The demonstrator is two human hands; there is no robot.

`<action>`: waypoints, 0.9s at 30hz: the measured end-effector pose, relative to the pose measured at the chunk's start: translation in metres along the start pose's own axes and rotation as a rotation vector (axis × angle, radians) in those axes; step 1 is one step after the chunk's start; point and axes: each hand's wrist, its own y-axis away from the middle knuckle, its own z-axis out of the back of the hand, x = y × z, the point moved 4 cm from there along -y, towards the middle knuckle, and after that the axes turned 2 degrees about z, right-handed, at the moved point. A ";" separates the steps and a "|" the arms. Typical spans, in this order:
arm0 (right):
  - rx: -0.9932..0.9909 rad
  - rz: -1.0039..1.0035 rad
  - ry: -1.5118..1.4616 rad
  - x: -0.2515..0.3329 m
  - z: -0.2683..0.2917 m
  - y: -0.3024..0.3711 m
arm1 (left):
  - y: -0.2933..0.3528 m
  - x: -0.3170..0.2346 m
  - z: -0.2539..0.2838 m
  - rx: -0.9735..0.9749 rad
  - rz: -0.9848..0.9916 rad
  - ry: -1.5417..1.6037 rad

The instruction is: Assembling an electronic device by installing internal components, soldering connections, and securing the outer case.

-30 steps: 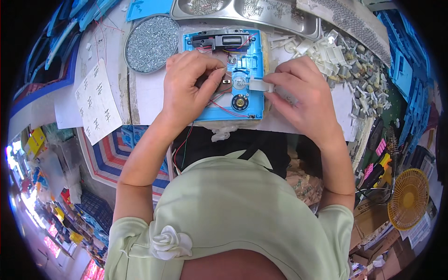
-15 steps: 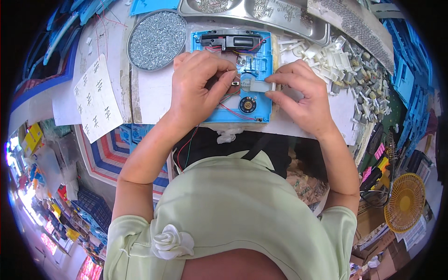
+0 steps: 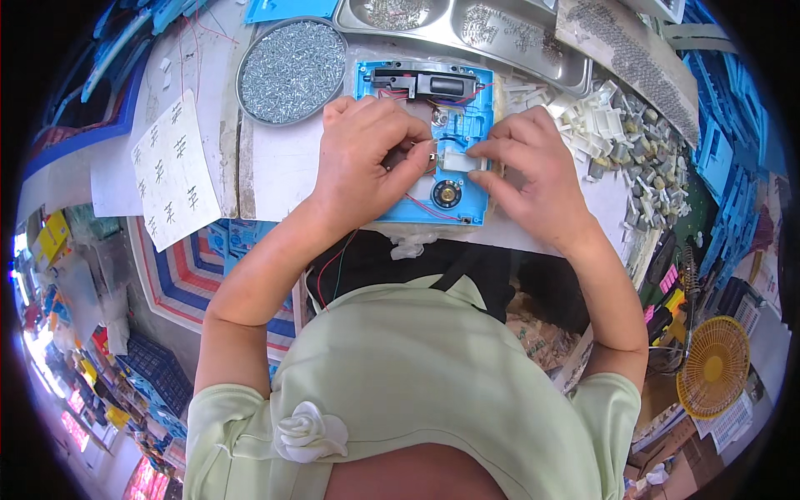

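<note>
A blue plastic casing lies on the worktable under both hands. It carries a black mechanism at its far end and a small round speaker near the front. My left hand pinches a small slide switch with thin wires; part of it is behind the fingertips. From the right, my right hand grips a white plastic piece between thumb and fingers. The white piece lies over the casing, its left end up against the switch or very close to it. Red wires trail off the near side.
A round tray of small screws stands far left, a metal tray with small parts behind. White plastic parts are heaped at right. A marked paper sheet lies at left, a yellow fan stands lower right.
My right hand has brought the white plastic piece leftward to the switch, closing the gap between them. The view has shifted slightly, and my left hand keeps its pinch.
</note>
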 end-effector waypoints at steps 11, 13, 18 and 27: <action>-0.001 0.037 0.249 0.023 0.003 0.014 | 0.002 0.002 0.001 0.018 0.011 -0.047; -0.103 0.006 0.183 0.017 0.023 0.026 | 0.000 0.000 0.002 0.049 0.007 -0.046; -0.361 -0.300 0.304 -0.007 0.084 0.072 | 0.003 -0.005 0.013 0.061 -0.064 0.057; -0.182 -0.678 0.738 -0.082 0.115 0.052 | -0.001 -0.027 0.024 0.076 -0.085 0.084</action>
